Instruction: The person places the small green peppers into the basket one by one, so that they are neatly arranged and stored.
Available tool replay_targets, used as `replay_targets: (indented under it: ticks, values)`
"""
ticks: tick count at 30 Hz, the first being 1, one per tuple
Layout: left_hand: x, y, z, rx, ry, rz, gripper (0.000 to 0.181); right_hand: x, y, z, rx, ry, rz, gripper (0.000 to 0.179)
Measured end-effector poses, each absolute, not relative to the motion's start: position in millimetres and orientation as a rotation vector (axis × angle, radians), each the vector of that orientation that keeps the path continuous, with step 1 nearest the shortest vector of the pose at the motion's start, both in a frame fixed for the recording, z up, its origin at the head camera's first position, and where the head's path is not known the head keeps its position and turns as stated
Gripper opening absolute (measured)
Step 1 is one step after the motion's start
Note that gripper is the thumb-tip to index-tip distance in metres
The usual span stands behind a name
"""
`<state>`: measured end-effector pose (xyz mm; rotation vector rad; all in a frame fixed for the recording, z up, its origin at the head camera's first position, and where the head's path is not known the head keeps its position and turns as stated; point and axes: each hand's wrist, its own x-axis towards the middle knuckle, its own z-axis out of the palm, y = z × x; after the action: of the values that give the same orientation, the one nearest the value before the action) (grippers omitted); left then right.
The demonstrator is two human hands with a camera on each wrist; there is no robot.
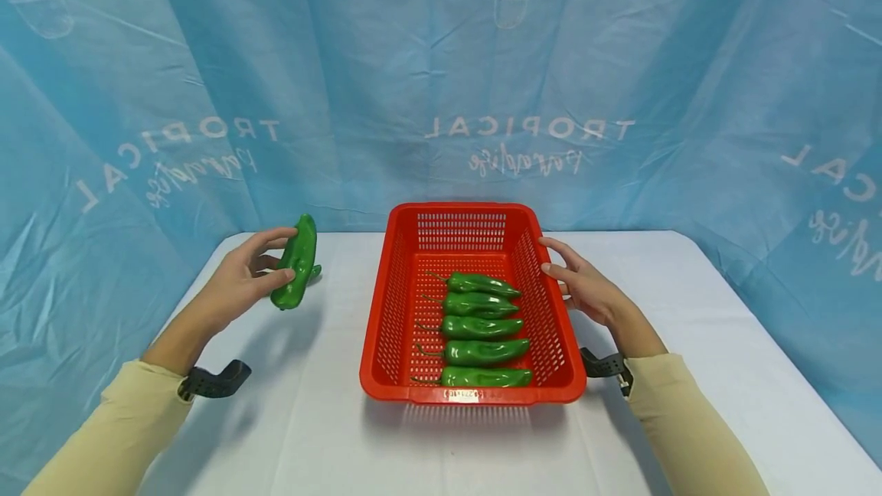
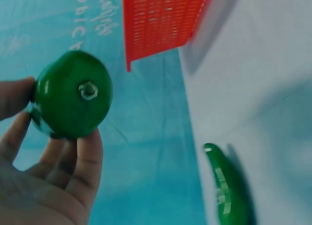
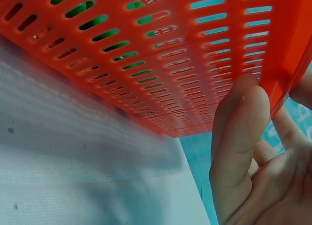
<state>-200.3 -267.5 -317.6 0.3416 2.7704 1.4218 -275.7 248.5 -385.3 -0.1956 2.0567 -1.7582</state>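
My left hand (image 1: 244, 278) holds a green pepper (image 1: 300, 260) above the left of the table, thumb on one side and fingers on the other. In the left wrist view its rounded stem end (image 2: 73, 95) faces the camera. A second green pepper (image 2: 229, 191) lies on the table below, mostly hidden in the head view. My right hand (image 1: 586, 282) grips the right rim of a red plastic basket (image 1: 375, 327), some fingers beneath the rim. Inside the basket, several green peppers (image 1: 482, 327) lie in a row, stems to the left.
The white-covered table (image 1: 689, 373) carries the basket at its middle. A blue printed curtain (image 1: 372, 83) hangs close behind the table and along both sides. The basket has tall slotted walls.
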Motion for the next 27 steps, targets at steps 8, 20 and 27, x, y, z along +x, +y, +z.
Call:
replay_targets:
  ticks: [8, 20, 27]
  values:
    - [-219, -240, -282, 0.562, 2.831, 1.159, 0.058, -275, 249, -387, -0.193, 2.044, -1.766, 0.066]
    - [-276, -160, -267, 0.932, 2.756, 0.963, 0.052, -275, 251, -386, -0.204, 2.056, -1.767, 0.065]
    - [-302, -119, -274, 0.885, 2.675, 0.885, 0.051, -276, 249, -387, -0.214, 2.062, -1.758, 0.066]
